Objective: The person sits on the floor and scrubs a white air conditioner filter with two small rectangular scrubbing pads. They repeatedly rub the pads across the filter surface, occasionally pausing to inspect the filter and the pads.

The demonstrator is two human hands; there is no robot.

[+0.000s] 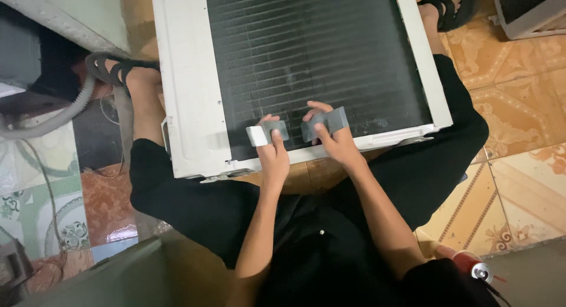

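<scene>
**Two hands, two flat grey pieces on a finned coil**

The left hand [273,155] lies flat over a small grey rectangular piece [266,132], its fingers stretched out and pressing the piece down rather than curled around it; the piece's pale left end sticks out beside the fingers. The right hand [333,139] rests just beside it, fingers bent loosely over a second, slightly larger grey piece [325,124] that it pins with its fingertips and thumb. The two pieces sit close together, near the lower edge of the dark coil face [318,53], a broad panel of thin, closely packed metal fins running in fine horizontal ridges. A white sheet-metal casing [186,89] with rounded pressed shapes frames the coil on the left, right and bottom.

The unit lies on the floor between the person's spread legs, clad in black fabric. A ribbed grey hose [56,119] curves at the left. Glossy patterned tiles [513,95] in orange and cream cover the floor at right.
</scene>
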